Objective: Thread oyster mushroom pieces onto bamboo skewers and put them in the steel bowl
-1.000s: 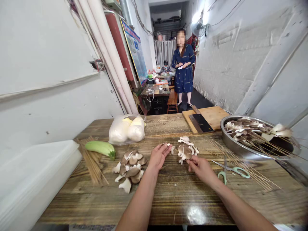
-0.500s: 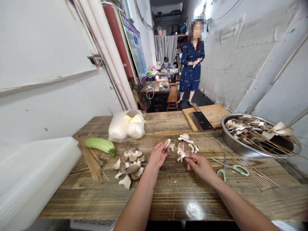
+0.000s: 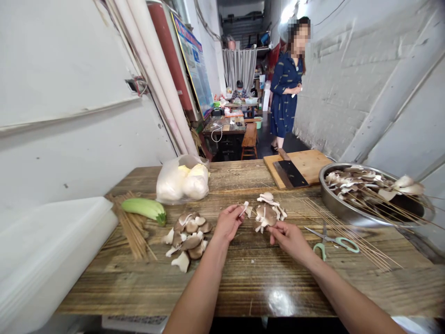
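My left hand [image 3: 227, 223] pinches a small pale piece of oyster mushroom [image 3: 245, 207] between thumb and fingertips, above the middle of the table. To its right, my right hand [image 3: 288, 237] has its fingers closed on the lower edge of a grey-brown oyster mushroom [image 3: 266, 216]. That mushroom lies at the front of a small cluster with pale stems. A larger pile of oyster mushrooms [image 3: 192, 237] rests left of my left forearm. Green-handled scissors [image 3: 338, 242] lie spread on the table beside my right wrist, next to loose bamboo skewers [image 3: 365, 248].
A steel basin [image 3: 339, 208] of skewered mushrooms stands at right. Behind are a cleaver [image 3: 292, 174] on a cutting board [image 3: 314, 164] and a plastic bag [image 3: 170, 183]. A green squash [image 3: 144, 208] lies on skewers at left. A person [image 3: 287, 93] stands beyond the table.
My hands stay nearly in place; the left has shifted very slightly with its mushroom piece. The standing person has moved right and turned.
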{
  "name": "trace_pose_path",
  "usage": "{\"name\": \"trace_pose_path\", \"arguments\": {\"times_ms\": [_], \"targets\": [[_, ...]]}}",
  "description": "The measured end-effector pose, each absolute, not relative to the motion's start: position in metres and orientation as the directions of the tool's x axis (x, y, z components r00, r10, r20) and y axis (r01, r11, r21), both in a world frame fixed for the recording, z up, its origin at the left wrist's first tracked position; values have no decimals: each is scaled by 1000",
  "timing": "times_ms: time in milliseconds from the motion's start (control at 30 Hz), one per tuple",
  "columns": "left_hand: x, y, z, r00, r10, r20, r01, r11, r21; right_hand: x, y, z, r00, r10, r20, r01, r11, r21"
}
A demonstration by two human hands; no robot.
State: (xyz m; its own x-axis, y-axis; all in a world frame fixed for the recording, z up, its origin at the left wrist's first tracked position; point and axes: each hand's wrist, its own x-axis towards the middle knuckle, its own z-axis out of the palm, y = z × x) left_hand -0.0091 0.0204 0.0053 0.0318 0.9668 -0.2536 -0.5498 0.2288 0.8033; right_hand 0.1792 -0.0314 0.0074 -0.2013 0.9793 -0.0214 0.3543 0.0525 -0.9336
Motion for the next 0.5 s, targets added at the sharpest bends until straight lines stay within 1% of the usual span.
{"name": "trace_pose_path", "arguments": {"times_ms": [67,167,233,300,333,400,433,500], "targets": [[-5,16,4,39,972,-231,-482,221,848,179,-32,7,-196,981,-9,356,63,-933],[3,9,3,141,970,-196,-368,235,900,177,-33,8,-180,984,12,343,74,-937],[5,6,4,198,964,-177,-329,235,914,175,-34,10,-170,985,18,330,74,-941],[3,7,5,192,968,-159,-322,216,922,176,-34,12,-163,986,30,321,81,-943],[1,9,5,159,975,-154,-316,198,928,177,-34,13,-155,987,36,317,84,-945],[-6,14,5,20,993,-118,-257,119,959,180,-32,13,-116,992,46,304,80,-949],[-10,17,4,-66,995,-77,-177,65,982,183,-31,13,-88,995,49,289,73,-955],[-15,22,-1,-189,980,56,62,-45,997,188,-28,13,-25,998,51,234,56,-971]]}}
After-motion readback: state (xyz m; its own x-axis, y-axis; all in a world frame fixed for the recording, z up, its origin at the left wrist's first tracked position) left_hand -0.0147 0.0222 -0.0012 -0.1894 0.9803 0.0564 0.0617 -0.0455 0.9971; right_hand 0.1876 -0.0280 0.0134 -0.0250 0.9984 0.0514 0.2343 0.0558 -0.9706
